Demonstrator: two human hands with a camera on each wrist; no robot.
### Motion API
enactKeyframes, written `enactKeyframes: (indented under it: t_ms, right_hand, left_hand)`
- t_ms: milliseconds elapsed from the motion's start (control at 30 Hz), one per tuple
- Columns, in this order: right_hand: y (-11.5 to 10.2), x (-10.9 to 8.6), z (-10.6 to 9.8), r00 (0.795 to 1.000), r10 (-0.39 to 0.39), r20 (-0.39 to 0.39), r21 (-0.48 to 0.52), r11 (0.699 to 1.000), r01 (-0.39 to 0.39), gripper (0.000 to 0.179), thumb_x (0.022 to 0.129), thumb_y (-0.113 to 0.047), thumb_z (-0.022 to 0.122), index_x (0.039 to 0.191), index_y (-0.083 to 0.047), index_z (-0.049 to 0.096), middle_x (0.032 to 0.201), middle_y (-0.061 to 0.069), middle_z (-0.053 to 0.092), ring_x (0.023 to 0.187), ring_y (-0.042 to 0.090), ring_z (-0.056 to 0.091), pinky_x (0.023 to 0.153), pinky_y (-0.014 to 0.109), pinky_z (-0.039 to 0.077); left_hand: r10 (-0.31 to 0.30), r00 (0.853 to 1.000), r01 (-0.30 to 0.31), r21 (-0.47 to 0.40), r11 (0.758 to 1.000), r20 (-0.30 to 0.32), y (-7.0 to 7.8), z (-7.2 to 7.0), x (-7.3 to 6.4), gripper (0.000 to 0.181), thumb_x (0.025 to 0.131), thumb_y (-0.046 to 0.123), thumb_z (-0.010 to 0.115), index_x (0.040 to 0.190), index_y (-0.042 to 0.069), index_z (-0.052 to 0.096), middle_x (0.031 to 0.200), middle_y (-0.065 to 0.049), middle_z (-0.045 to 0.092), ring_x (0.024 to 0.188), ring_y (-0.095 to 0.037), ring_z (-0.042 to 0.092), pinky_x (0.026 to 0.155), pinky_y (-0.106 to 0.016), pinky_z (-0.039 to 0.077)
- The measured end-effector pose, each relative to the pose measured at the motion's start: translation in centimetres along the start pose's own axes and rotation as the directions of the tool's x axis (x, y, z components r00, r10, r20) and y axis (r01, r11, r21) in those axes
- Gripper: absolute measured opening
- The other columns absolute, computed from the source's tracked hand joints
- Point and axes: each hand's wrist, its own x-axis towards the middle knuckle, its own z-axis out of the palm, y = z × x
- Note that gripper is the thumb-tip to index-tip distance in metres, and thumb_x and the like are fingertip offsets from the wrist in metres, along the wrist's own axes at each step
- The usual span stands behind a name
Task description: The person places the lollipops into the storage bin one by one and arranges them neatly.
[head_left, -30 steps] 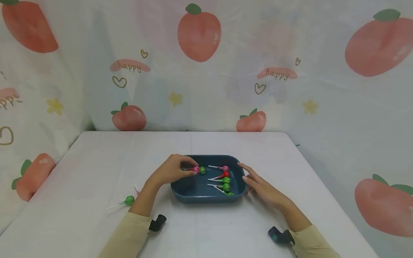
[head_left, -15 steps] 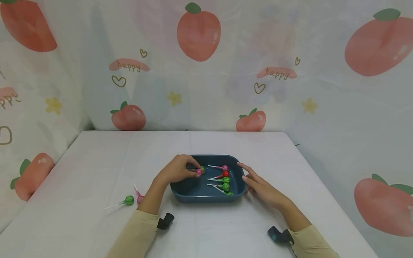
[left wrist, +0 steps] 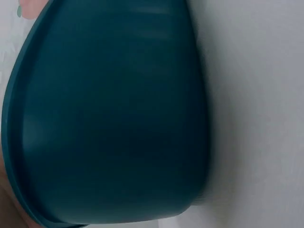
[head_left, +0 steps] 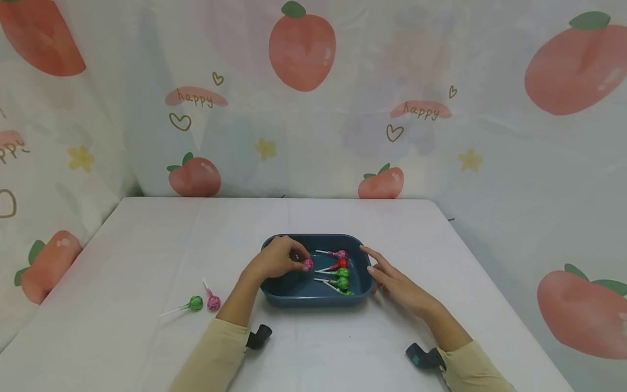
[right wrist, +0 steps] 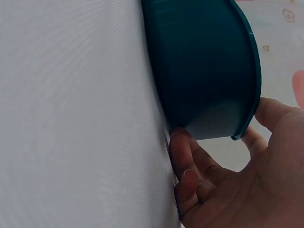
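Note:
My left hand reaches over the left side of a dark blue plastic tray. Its thumb and fingers pinch a pink lollipop, whose stick is hidden by the hand. In the tray's right half lies a column of lollipops: a pink one at the back, a red one, and several green ones nearer the front. My right hand holds the tray's right end; the right wrist view has its fingers curled at the tray's base, others at the rim. The left wrist view shows the tray's outer wall.
Left of the tray, a green lollipop and a pink lollipop lie on the white-covered table. A fruit-patterned curtain stands behind the table and along its sides.
My left hand has moved rightward within the tray with the pink lollipop. A green lollipop head beside it has gone from sight. The pink lollipop on the table is now uncovered. My right hand stays put.

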Motion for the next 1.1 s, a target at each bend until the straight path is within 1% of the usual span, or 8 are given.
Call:
enactKeyframes:
  t_ms: [200, 333, 433, 567, 833, 1100]
  right_hand:
    - [0.0, 0.1, 0.0, 1.0, -0.005, 0.0, 0.001, 1.0, 0.005, 0.053, 0.112, -0.041, 0.041, 0.163, -0.038, 0.026, 0.095, 0.016, 0.057, 0.089, 0.032, 0.054, 0.076, 0.037, 0.042]
    - [-0.1, 0.0, 0.1, 1.0, 0.0, -0.004, -0.008, 1.0, 0.0, 0.053, 0.112, -0.041, 0.042, 0.163, -0.038, 0.026, 0.096, 0.015, 0.057, 0.089, 0.032, 0.054, 0.077, 0.038, 0.043]
    - [-0.1, 0.0, 0.1, 1.0, 0.004, -0.008, -0.012, 1.0, -0.004, 0.053, 0.112, -0.042, 0.042, 0.163, -0.039, 0.026, 0.097, 0.014, 0.057, 0.09, 0.032, 0.054, 0.078, 0.038, 0.043]
    - [-0.1, 0.1, 0.1, 1.0, 0.003, -0.009, -0.014, 1.0, -0.003, 0.053, 0.112, -0.042, 0.041, 0.163, -0.039, 0.025, 0.097, 0.014, 0.057, 0.09, 0.031, 0.054, 0.078, 0.039, 0.043]
    - [-0.1, 0.1, 0.0, 1.0, 0.008, -0.006, -0.004, 1.0, -0.008, 0.053, 0.112, -0.043, 0.042, 0.162, -0.04, 0.026, 0.097, 0.015, 0.056, 0.09, 0.032, 0.054, 0.077, 0.038, 0.043]
    - [-0.1, 0.0, 0.0, 1.0, 0.011, -0.01, -0.012, 1.0, -0.011, 0.053, 0.112, -0.042, 0.042, 0.163, -0.039, 0.026, 0.097, 0.014, 0.056, 0.091, 0.032, 0.054, 0.078, 0.038, 0.043]
  left_hand:
    - [-0.053, 0.998, 0.053, 0.017, 0.998, -0.019, 0.2, 0.6, 0.2, 0.018, 0.085, 0.01, 0.087, 0.101, 0.012, 0.081, 0.096, 0.003, 0.073, 0.09, -0.015, 0.064, 0.086, -0.038, 0.054]
    - [-0.085, 0.995, 0.087, 0.039, 0.995, -0.055, 0.3, 1.0, 0.3, 0.018, 0.083, 0.011, 0.089, 0.099, 0.013, 0.082, 0.093, 0.004, 0.073, 0.088, -0.015, 0.063, 0.083, -0.038, 0.053]
    - [-0.1, 0.991, 0.104, 0.051, 0.993, -0.085, 0.3, 1.3, 0.3, 0.018, 0.081, 0.011, 0.09, 0.098, 0.013, 0.082, 0.09, 0.004, 0.072, 0.084, -0.014, 0.063, 0.08, -0.037, 0.054]
    - [-0.118, 0.987, 0.123, 0.044, 0.991, -0.107, 0.4, 1.6, 0.3, 0.018, 0.08, 0.012, 0.091, 0.096, 0.012, 0.082, 0.087, 0.004, 0.072, 0.081, -0.012, 0.063, 0.077, -0.036, 0.054]
    - [-0.165, 0.977, 0.173, 0.047, 0.984, -0.139, 0.7, 2.0, 0.2, 0.016, 0.08, 0.008, 0.09, 0.093, 0.011, 0.08, 0.085, 0.004, 0.071, 0.08, -0.013, 0.064, 0.08, -0.039, 0.056]
    - [-0.193, 0.968, 0.203, 0.049, 0.978, -0.159, 0.8, 2.2, 0.3, 0.017, 0.08, 0.006, 0.09, 0.093, 0.01, 0.08, 0.084, 0.003, 0.071, 0.08, -0.014, 0.064, 0.082, -0.039, 0.056]
